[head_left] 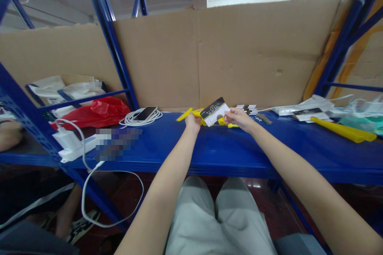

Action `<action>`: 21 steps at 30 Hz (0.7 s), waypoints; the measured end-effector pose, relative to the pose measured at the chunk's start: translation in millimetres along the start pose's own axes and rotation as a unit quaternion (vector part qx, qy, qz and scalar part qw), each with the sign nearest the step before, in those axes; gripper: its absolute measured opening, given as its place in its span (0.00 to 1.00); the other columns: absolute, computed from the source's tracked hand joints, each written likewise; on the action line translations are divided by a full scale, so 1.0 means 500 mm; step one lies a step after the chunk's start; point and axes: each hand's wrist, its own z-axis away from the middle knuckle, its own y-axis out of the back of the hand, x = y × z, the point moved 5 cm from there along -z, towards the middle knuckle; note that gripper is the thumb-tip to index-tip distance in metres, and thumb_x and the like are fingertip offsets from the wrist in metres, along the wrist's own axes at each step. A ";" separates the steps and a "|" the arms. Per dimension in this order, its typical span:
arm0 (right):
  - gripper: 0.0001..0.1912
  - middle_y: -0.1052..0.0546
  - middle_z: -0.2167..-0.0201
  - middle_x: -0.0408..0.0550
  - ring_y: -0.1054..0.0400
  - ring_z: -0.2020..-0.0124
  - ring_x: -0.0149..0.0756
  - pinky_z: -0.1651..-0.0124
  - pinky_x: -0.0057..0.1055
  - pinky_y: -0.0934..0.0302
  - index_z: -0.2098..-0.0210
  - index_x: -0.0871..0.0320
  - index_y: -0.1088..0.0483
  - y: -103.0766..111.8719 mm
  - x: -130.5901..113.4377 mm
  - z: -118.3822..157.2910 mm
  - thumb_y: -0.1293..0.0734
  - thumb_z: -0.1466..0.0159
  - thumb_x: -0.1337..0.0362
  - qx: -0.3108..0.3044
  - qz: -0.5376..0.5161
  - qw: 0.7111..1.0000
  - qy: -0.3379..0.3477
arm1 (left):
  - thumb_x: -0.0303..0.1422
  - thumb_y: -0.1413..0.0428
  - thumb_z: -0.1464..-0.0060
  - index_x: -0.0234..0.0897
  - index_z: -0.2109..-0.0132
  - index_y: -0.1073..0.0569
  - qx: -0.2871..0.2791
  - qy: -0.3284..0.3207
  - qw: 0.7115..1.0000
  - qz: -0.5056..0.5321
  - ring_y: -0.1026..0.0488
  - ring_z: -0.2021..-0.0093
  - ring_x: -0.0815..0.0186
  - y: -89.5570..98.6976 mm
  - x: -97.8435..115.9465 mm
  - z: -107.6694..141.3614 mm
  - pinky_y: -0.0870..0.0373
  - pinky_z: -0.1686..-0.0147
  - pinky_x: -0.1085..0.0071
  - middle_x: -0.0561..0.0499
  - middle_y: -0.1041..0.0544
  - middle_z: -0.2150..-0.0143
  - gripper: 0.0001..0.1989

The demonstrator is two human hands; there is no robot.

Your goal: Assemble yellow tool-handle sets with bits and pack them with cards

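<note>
A black-and-white printed card (pixel 214 111) is tilted above the blue shelf, its right edge pinched in my right hand (pixel 237 118). Close to the card's left side, my left hand (pixel 193 122) is closed around a slim yellow piece (pixel 184 114) whose end sticks out to the left. I cannot make out what kind of piece it is. More yellow parts (pixel 221 120) lie behind and below the card, partly hidden by it. Just beyond my right hand is a pile of similar black-and-white cards (pixel 247 108).
The blue shelf (pixel 167 147) is backed by cardboard (pixel 254 55). On the left are a phone (pixel 146 113), a coiled white cable (pixel 128 119), a power strip (pixel 73 152) and a red bag (pixel 98 111). Yellow strips (pixel 344 129) and plastic bags (pixel 305 105) lie right. Another person's arm (pixel 10 133) shows far left.
</note>
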 end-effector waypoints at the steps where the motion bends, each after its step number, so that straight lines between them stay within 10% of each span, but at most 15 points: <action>1: 0.17 0.26 0.81 0.41 0.34 0.80 0.26 0.73 0.25 0.39 0.74 0.59 0.32 0.000 0.002 -0.001 0.25 0.51 0.54 0.006 -0.002 1.000 0.001 | 0.25 0.59 0.39 0.33 0.59 0.31 -0.005 0.006 1.000 0.003 0.25 0.69 0.65 -0.002 -0.003 -0.001 0.28 0.66 0.71 0.48 0.25 0.69 0.12; 21: 0.18 0.28 0.81 0.40 0.34 0.80 0.25 0.73 0.24 0.38 0.77 0.59 0.32 -0.011 0.000 -0.003 0.23 0.53 0.55 0.053 -0.023 0.998 -0.010 | 0.32 0.52 0.41 0.33 0.61 0.28 -0.139 0.069 0.983 -0.093 0.24 0.66 0.61 -0.019 -0.017 0.011 0.27 0.63 0.64 0.46 0.24 0.69 0.10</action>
